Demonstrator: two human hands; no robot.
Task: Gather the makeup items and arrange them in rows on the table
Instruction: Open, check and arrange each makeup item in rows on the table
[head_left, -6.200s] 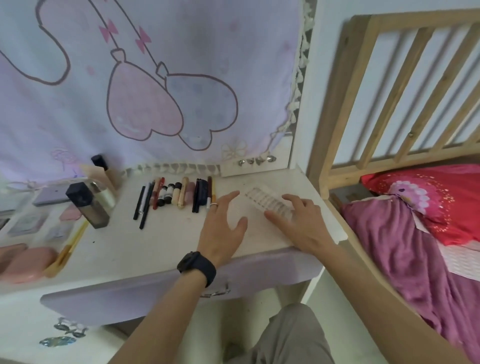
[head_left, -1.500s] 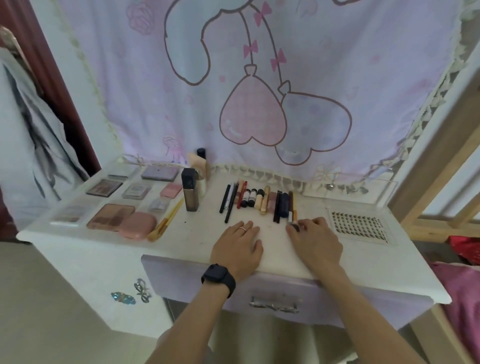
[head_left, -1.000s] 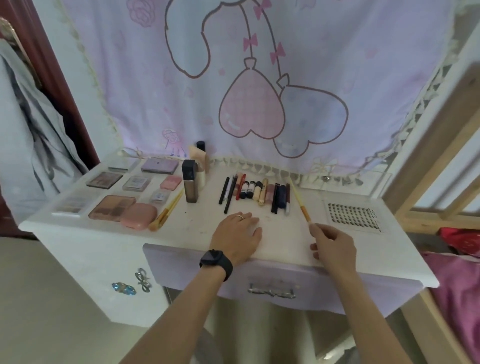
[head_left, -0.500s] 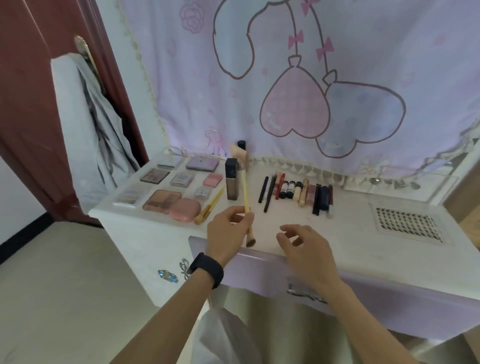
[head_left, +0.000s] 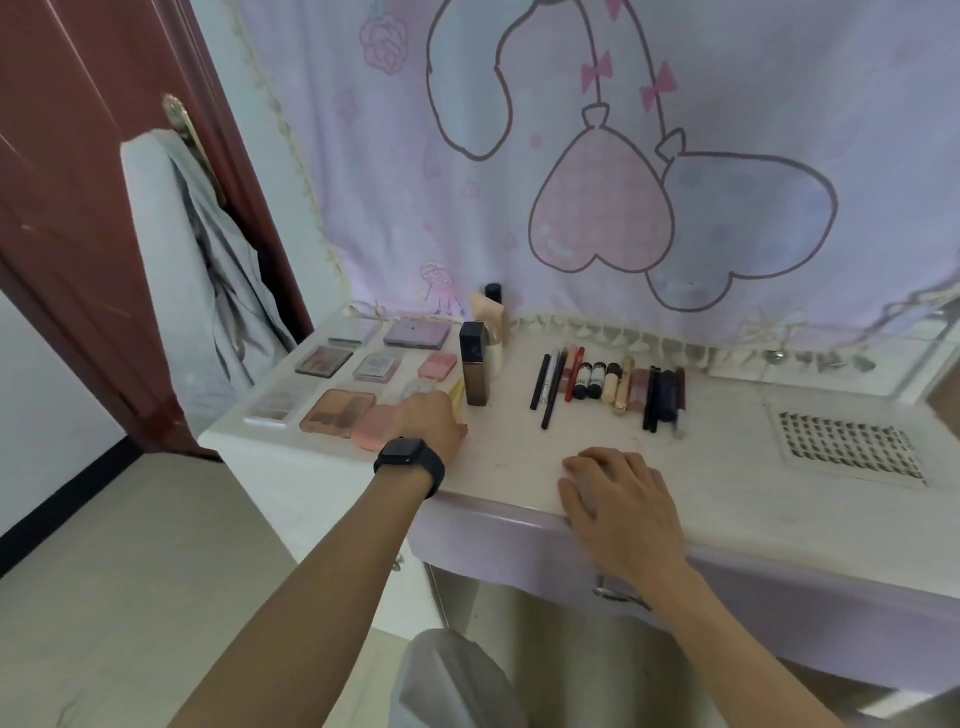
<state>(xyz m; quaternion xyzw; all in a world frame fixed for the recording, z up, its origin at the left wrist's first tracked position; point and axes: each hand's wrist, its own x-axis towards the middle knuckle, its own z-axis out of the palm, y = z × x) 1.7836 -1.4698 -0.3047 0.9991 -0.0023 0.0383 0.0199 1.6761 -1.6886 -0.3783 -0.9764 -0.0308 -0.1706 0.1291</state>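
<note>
The right hand (head_left: 618, 499) lies flat on the table's (head_left: 519, 457) front edge, fingers loosely spread. The left hand (head_left: 428, 421), a watch (head_left: 410, 462) on its wrist, reaches past a pink compact (head_left: 371, 428) to the yellow brush (head_left: 458, 395); its fingers are hidden, so its grip cannot be told. Farther back, pencils and tubes (head_left: 597, 379) lie in 1 row.

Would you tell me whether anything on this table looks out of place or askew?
Nothing spilled or damaged. In the row of pencils and tubes, one black pencil lies slightly slanted and juts out past its neighbours.
</note>
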